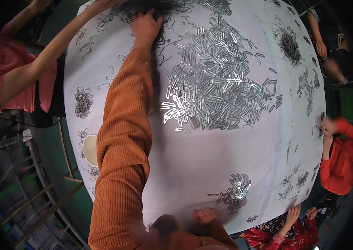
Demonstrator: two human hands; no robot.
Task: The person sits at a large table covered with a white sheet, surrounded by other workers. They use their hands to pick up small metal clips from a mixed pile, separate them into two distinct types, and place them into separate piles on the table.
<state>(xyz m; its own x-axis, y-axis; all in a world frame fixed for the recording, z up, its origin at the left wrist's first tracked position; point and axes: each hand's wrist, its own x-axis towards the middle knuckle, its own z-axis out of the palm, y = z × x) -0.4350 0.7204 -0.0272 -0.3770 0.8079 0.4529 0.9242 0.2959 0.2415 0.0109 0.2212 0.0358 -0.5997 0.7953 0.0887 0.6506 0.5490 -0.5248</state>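
Observation:
My left hand point(146, 27), in an orange corduroy sleeve, reaches across to the far side of the table. Its fingers are apart and touch a dark pile of bent wire hooks point(166, 7); the pile partly hides the fingertips. Close to my body, my right hand point(207, 216) is curled closed near the table's front edge. What it holds, if anything, is hidden. A small heap of silvery and dark wire pieces point(235, 199) lies just beyond it. To the right of my left forearm spreads a large heap of shiny, elongated wire clips point(222, 79).
A white-covered table point(193, 166) carries scattered wire pieces. A pale bowl point(90, 151) stands left of my sleeve, near a dark hook cluster point(83, 103). Another cluster point(290, 48) lies far right. People sit around: a pink top point(22, 83), a red top point(342, 156), a patterned red sleeve point(268, 239).

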